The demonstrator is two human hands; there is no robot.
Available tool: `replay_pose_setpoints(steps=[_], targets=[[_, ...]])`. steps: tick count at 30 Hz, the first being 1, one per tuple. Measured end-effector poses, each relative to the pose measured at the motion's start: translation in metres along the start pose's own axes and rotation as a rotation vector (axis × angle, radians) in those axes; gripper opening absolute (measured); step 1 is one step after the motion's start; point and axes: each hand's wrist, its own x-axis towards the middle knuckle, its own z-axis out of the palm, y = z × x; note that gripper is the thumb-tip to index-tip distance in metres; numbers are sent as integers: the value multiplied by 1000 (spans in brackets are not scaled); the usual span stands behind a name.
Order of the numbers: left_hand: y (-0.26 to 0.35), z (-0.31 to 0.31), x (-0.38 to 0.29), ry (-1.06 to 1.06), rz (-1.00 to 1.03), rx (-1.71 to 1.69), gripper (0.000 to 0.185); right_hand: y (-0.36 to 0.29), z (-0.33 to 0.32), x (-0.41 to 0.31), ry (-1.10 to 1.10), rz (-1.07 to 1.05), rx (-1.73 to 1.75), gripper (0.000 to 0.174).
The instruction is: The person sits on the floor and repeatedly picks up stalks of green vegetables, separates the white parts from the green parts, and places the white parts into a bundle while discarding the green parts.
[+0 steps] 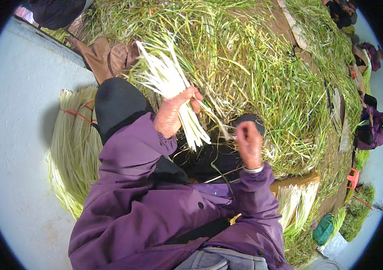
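Observation:
My left hand (178, 109) is closed around a bunch of pale, blanched leafy stalks (164, 76). Their trimmed white ends (196, 133) point down toward my lap, and the looser ends fan out up and to the left. One thin stalk with a rooty, brownish end (223, 130) slants from beside my left fingers toward my right hand (249, 145). The right fingers are curled and blurred close to that end, so whether they pinch it is unclear. Dark cloth (208, 162) beneath both hands carries stray strands.
A heap of loose green stalks (262, 74) spreads ahead. To my left, bundles (76, 148) tied with red string rest on the pale floor (26, 135). Trimmed white stalks (297, 202) lie at my right. Brown cloth (105, 55) lies beyond my knee. Other people (372, 126) sit at far right, near a red stool (353, 178).

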Motion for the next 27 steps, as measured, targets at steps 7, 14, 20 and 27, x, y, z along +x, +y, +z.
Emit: replay_pose_setpoints(steps=[7,14,20,27], targets=[[-3,2,3,1,-8,14,21,61,-86,-10,285,113,-726,31],[-7,6,2,-82,-166,58,24,-36,-22,27,-431,15,411,25],[-1,7,-1,-179,-171,83,28,-49,11,41,-729,451,1019,18],[-10,6,-4,-104,-258,231,24,-34,22,24,-744,533,1142,16]])
